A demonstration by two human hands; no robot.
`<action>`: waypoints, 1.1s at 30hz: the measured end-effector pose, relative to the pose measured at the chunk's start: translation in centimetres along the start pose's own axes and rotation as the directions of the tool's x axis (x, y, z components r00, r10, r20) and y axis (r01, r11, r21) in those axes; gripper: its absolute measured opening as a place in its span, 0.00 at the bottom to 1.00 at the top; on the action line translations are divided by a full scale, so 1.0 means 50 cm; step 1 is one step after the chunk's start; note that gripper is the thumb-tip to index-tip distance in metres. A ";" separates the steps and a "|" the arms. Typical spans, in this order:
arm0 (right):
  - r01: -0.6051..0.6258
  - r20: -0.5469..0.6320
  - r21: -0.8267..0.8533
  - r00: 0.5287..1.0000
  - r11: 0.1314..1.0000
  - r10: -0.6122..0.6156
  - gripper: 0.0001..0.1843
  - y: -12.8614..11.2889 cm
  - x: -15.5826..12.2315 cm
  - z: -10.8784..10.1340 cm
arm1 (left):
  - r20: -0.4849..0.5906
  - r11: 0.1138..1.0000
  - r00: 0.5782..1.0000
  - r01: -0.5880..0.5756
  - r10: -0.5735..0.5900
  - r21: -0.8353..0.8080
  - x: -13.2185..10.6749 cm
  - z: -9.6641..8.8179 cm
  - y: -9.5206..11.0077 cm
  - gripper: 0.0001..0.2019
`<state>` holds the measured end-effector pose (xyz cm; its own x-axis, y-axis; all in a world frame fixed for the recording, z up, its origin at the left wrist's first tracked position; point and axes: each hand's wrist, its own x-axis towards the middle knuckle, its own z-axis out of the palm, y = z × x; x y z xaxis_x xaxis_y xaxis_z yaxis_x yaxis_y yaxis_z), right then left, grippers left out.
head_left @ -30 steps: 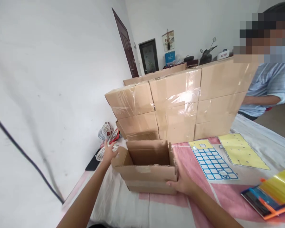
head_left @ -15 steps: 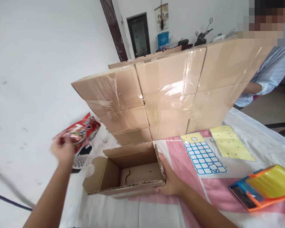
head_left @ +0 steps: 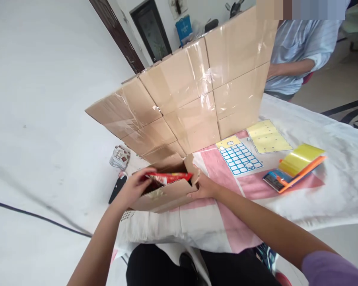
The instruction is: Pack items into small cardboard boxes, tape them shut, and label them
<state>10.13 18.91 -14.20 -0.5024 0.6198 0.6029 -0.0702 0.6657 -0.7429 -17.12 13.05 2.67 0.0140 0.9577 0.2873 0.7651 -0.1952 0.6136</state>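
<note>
My left hand [head_left: 138,185] grips one end of a red food packet [head_left: 173,177] in the mouth of an open cardboard box [head_left: 164,198]. The packet lies lengthwise along the opening, its lower part hidden by the near wall. My right hand [head_left: 207,186] holds the box at its right end, thumb on the near side and fingers partly hidden behind. The box sits on a table with a pink and white cloth [head_left: 197,220].
A tall taped cardboard panel [head_left: 191,115] stands behind the box. To the left are a crumpled whitish packet [head_left: 119,157] and a black item [head_left: 117,189]. To the right lie a blue-grid cutout [head_left: 241,159], a yellow sheet [head_left: 268,137] and an orange-yellow case [head_left: 295,169]. Another person [head_left: 298,55] is beyond.
My left hand has brought the red packet from the left rightward into the box opening. My right hand still holds the box's end. The view has tilted downward, and a whitish packet now shows.
</note>
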 end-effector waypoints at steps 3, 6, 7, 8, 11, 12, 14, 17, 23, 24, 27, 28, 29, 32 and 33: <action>-0.007 0.010 -0.001 1.000 1.000 0.007 0.67 -0.006 -0.001 -0.001 | 0.459 0.987 0.888 -0.061 -0.016 0.152 0.006 0.011 0.003 0.18; -0.029 0.003 -0.002 1.000 1.000 0.029 0.67 -0.012 0.001 -0.005 | 0.322 0.968 0.947 -0.096 0.017 0.232 -0.031 -0.014 -0.009 0.19; -0.025 0.007 -0.005 1.000 1.000 0.025 0.67 -0.015 0.002 -0.007 | 0.200 0.970 0.980 -0.059 0.011 0.237 -0.050 -0.024 -0.017 0.19; -0.018 0.015 -0.007 1.000 1.000 0.018 0.67 -0.017 0.002 -0.011 | 0.065 0.973 0.998 -0.002 -0.013 0.232 -0.070 -0.034 -0.027 0.21; -0.007 0.042 -0.031 0.999 1.000 0.008 0.63 -0.025 0.001 -0.028 | -0.220 0.980 0.973 0.101 -0.062 0.172 -0.132 -0.049 -0.074 0.30; -0.009 0.051 -0.043 0.999 0.999 0.012 0.61 -0.028 0.000 -0.035 | -0.195 0.986 0.980 0.066 -0.035 0.151 -0.148 -0.045 -0.092 0.34; -0.021 0.062 -0.060 0.998 0.998 0.025 0.58 -0.034 -0.003 -0.050 | -0.134 0.999 0.991 0.001 0.004 0.037 -0.171 -0.023 -0.125 0.43; -0.065 0.038 -0.057 0.997 0.996 0.067 0.52 -0.044 -0.007 -0.068 | -0.246 0.958 0.969 -0.039 -0.034 -0.284 -0.183 0.035 -0.153 0.58; -0.070 0.018 -0.067 0.997 0.995 0.071 0.34 -0.072 0.000 -0.080 | -0.287 0.941 0.938 0.096 -0.194 -0.324 -0.168 0.124 -0.120 0.40; -0.067 0.012 -0.061 0.998 0.996 0.068 0.32 -0.078 0.002 -0.079 | -0.325 0.936 0.913 0.140 -0.248 -0.322 -0.163 0.133 -0.109 0.35; -0.058 -0.075 -0.002 0.995 0.998 0.058 0.26 -0.094 0.007 -0.073 | -0.343 0.918 0.886 0.186 -0.311 -0.352 -0.146 0.152 -0.081 0.32; -0.058 -0.108 0.029 0.992 0.998 0.061 0.28 -0.097 0.008 -0.072 | -0.320 0.922 0.901 0.178 -0.293 -0.344 -0.140 0.155 -0.074 0.32; -0.061 -0.128 0.061 0.989 0.996 0.069 0.32 -0.100 0.008 -0.071 | -0.297 0.931 0.916 0.168 -0.270 -0.325 -0.134 0.156 -0.068 0.33; -0.087 -0.098 0.121 0.990 0.989 0.099 0.45 -0.100 0.011 -0.078 | -0.247 0.975 0.957 0.100 -0.149 -0.200 -0.118 0.146 -0.056 0.39; -0.084 -0.085 0.119 0.992 0.989 0.095 0.46 -0.099 0.013 -0.082 | -0.241 0.991 0.968 0.047 -0.076 -0.121 -0.114 0.140 -0.051 0.40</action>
<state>13.69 17.71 -8.96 -0.4317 0.7132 0.5523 -0.1295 0.5570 -0.8204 -14.66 9.59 -5.69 -0.1997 0.8905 0.4088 0.6811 -0.1738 0.7113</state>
